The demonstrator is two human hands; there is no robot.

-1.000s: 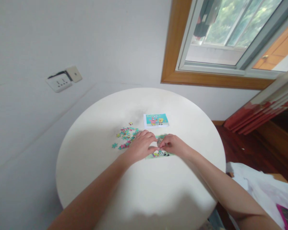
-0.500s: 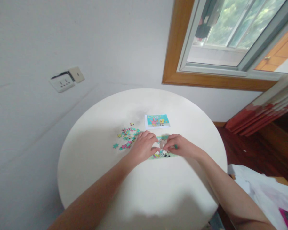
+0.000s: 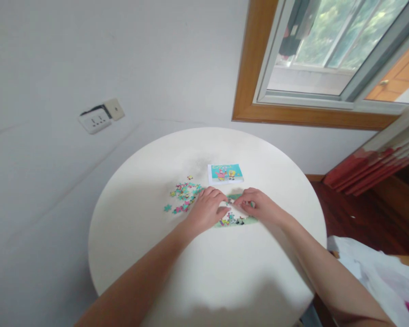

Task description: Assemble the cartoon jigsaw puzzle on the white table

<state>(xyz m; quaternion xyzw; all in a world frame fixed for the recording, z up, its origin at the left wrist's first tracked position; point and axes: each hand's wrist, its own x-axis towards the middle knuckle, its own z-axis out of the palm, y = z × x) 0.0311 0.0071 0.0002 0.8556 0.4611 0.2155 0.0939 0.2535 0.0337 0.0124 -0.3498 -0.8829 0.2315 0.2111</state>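
Note:
A partly assembled jigsaw puzzle (image 3: 240, 221) lies flat on the round white table (image 3: 129, 236), with cartoon figures on its lower strip and a pale gap in its middle. My left hand (image 3: 207, 206) rests at the puzzle's left side, thumb apart from the curved fingers and nothing seen in its grip. Over the upper right of the puzzle, my right hand (image 3: 259, 205) pinches what appears to be a small puzzle piece, mostly hidden by the fingertips. Loose puzzle pieces (image 3: 182, 194) lie heaped just left of my left hand.
Behind the puzzle lies a flat box (image 3: 225, 173) with a cartoon picture. One stray puzzle piece (image 3: 190, 177) sits above the heap. A wall with a socket (image 3: 95, 120) and a wood-framed window (image 3: 243, 111) border the table. White plastic (image 3: 371, 268) lies at lower right.
My right fingertips have shifted slightly up, toward the puzzle's top part, uncovering more of the pale gap. My left hand stays at the left side. The whole view has shifted a little.

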